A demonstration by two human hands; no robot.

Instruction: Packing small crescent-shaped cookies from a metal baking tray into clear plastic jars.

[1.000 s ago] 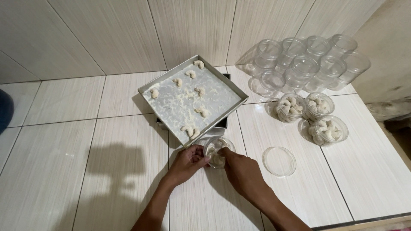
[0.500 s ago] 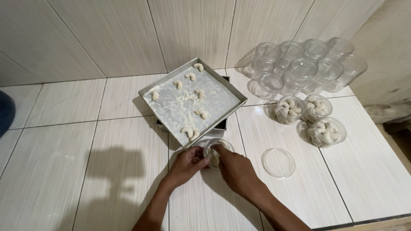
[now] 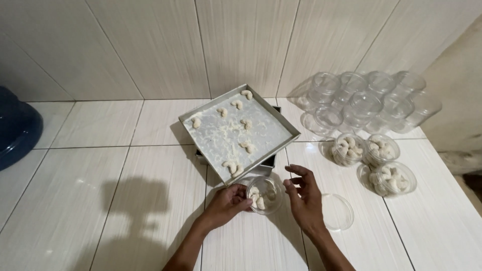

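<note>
Head view: a small clear plastic jar [image 3: 264, 194] is seen standing on the white tiled floor [image 3: 100, 165], just in front of a metal baking tray [image 3: 211, 143]. It is round, transparent and lidless, with a few pale crescent cookies [image 3: 257, 196] lying inside. It is gripped at its side by the curled fingers of the left hand [image 3: 228, 203]. The right hand [image 3: 304, 195] is held spread beside the jar, not touching it. A loose clear lid [image 3: 336, 212] lies near that hand.

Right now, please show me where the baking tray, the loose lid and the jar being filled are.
baking tray [image 3: 203, 113]: head view, left rim.
loose lid [image 3: 337, 212]: head view, its centre.
jar being filled [image 3: 264, 194]: head view, its open mouth.
</note>
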